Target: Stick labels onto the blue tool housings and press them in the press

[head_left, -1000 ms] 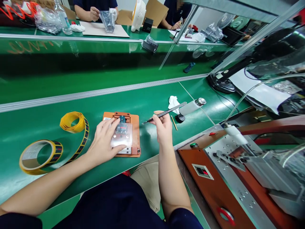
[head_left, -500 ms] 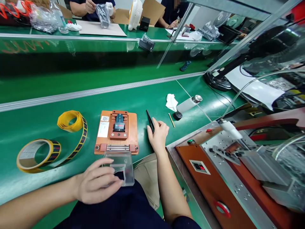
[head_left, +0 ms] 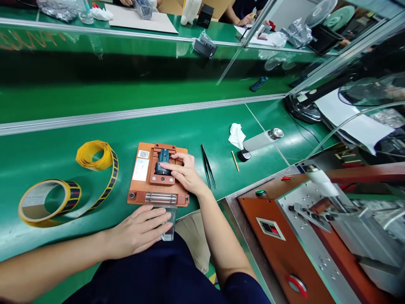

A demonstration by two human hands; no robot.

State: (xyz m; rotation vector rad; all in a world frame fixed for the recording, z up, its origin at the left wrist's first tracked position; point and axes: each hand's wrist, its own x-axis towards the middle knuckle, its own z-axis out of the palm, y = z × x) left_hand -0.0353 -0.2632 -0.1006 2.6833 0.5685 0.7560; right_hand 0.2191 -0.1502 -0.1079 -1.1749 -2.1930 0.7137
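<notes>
A blue-green housing part (head_left: 164, 156) sits in the recess of an orange-brown fixture (head_left: 136, 185) with a QR label. My right hand (head_left: 187, 174) reaches over the fixture from the right, its index finger stretched across the lower half of the part; it grips nothing. Over the clear hinged cover (head_left: 170, 234) at the fixture's near edge lies my left hand (head_left: 144, 230), fingers extended flat. Black tweezers (head_left: 208, 165) rest on the green bench just right of the fixture.
To the left stand a roll of yellow-edged labels (head_left: 50, 202) and a coiled yellow strip (head_left: 95, 155). A bottle (head_left: 261, 141), tissue (head_left: 236, 135) and small stick (head_left: 235, 161) lie to the right. An orange-sided machine (head_left: 262, 236) borders the bench. People sit across the partition.
My right hand has left the tweezers on the bench and moved left onto the part in the fixture. My left hand has flattened over the clear cover, which has tilted. The view has shifted slightly.
</notes>
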